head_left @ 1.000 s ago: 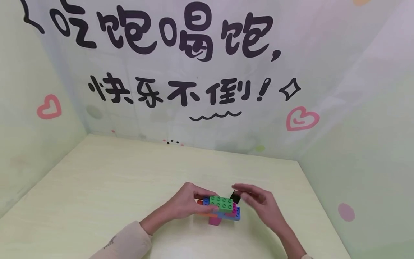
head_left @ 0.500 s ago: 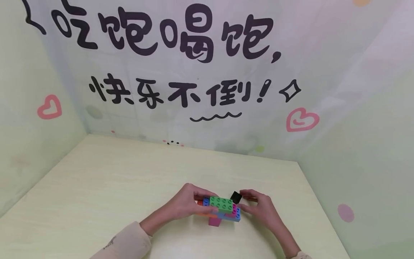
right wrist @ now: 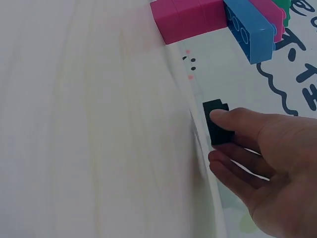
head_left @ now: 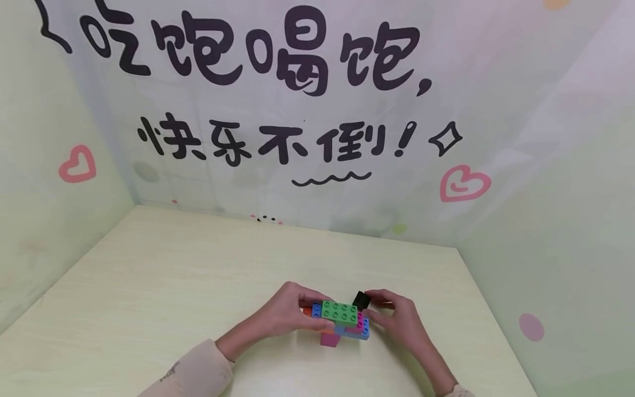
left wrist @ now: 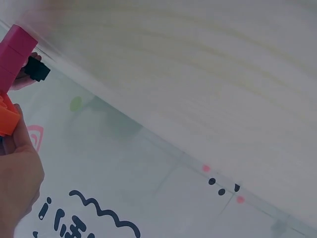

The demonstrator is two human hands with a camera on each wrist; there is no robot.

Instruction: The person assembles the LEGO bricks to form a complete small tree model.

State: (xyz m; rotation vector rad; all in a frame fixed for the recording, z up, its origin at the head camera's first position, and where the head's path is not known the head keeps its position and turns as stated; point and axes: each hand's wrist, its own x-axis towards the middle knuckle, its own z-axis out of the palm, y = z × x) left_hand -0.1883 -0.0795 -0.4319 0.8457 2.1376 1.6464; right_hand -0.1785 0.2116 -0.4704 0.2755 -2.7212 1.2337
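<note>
My left hand grips the left end of a built model of toy building bricks. On top lies a green brick, with blue, pink and orange bricks around and under it. A pink column points down from the model, and in the right wrist view a blue brick juts out beside it. An orange brick shows at the left fingertips. Just off the model's right end, my right hand pinches a small black brick between thumb and fingers; the thumb covers part of it in the right wrist view.
The hands work over a pale wooden tabletop. Behind it rises a light back wall with black lettering and pink hearts, and side walls close in the table on left and right.
My right hand has come down slightly and its fingers have resettled on the black brick, which has turned a little. My left hand and the brick model have stayed nearly still.
</note>
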